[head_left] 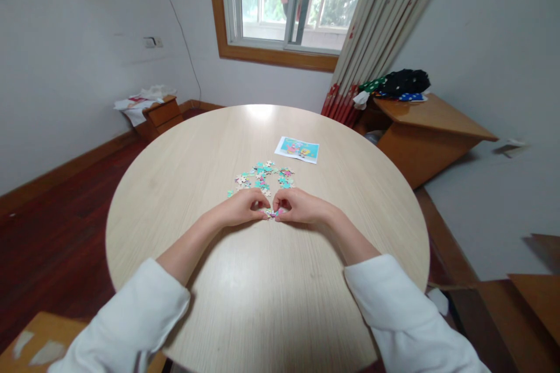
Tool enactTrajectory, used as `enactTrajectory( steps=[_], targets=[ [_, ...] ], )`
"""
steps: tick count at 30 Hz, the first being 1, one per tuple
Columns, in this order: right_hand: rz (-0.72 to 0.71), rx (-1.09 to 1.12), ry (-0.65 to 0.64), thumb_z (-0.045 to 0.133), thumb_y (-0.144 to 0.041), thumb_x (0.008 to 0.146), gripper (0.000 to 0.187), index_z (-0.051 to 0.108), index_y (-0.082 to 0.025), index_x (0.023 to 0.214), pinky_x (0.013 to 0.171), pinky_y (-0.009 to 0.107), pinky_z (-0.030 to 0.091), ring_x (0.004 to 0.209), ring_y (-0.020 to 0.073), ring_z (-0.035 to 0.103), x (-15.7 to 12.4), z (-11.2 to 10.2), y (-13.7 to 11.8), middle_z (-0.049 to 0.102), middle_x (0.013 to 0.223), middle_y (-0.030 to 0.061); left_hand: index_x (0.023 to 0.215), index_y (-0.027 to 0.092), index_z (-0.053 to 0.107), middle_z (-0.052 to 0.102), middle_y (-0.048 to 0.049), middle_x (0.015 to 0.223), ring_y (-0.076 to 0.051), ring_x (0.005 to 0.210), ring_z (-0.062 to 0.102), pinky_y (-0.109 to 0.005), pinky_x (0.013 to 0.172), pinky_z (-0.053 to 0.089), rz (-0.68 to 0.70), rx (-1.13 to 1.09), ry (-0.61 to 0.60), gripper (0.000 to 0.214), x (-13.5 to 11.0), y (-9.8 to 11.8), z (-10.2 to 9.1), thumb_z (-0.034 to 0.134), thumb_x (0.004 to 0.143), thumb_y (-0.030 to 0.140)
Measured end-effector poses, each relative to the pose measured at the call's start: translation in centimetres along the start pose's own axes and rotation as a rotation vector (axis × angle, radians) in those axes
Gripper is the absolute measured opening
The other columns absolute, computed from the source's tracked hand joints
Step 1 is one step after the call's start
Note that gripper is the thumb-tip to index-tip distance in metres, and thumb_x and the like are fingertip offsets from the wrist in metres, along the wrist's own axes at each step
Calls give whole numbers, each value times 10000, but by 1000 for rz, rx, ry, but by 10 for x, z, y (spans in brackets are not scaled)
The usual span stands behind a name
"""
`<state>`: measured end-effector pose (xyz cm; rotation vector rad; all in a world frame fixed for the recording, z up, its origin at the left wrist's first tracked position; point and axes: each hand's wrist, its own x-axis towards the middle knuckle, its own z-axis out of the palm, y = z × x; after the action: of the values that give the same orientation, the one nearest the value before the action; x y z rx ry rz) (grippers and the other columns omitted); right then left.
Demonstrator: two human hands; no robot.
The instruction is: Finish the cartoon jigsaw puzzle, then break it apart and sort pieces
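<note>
Both my hands meet near the middle of the round table, over a few small jigsaw puzzle pieces. My left hand has its thumb and fingers curled together at the left end of these pieces. Mirroring it, my right hand pinches at their right end. The pieces between the fingertips look pink, white and teal, and the fingers partly cover them. Just beyond the hands lies a loose heap of puzzle pieces, teal, pink and cream, spread in an arc.
A picture sheet with a teal cartoon print lies behind the heap. Beyond the table stand a wooden desk with cloths at the right and a small cabinet at the left. A curtain hangs beside the window.
</note>
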<state>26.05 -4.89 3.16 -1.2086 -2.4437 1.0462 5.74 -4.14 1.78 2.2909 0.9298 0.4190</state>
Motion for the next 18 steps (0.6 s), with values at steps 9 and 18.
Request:
enactTrajectory(
  steps=[9,18],
  targets=[
    [-16,327,77,613,-236,717,98,595,-140,726,541,213,337,556,80,444,3,1,3,526,600,-30,807,154,659,574,-4,724,-120,660,479,-241,617,360,-14,-43,13,183,0,-5,4,642,727,317],
    [58,283,130,563,-207,727,98,616,-129,753,584,233,389,617,106,523,-1,-11,24,610,686,23,854,134,672,546,8,647,-111,593,449,-241,567,345,-123,-85,-12,222,-6,-6,-12,621,714,298]
  ],
)
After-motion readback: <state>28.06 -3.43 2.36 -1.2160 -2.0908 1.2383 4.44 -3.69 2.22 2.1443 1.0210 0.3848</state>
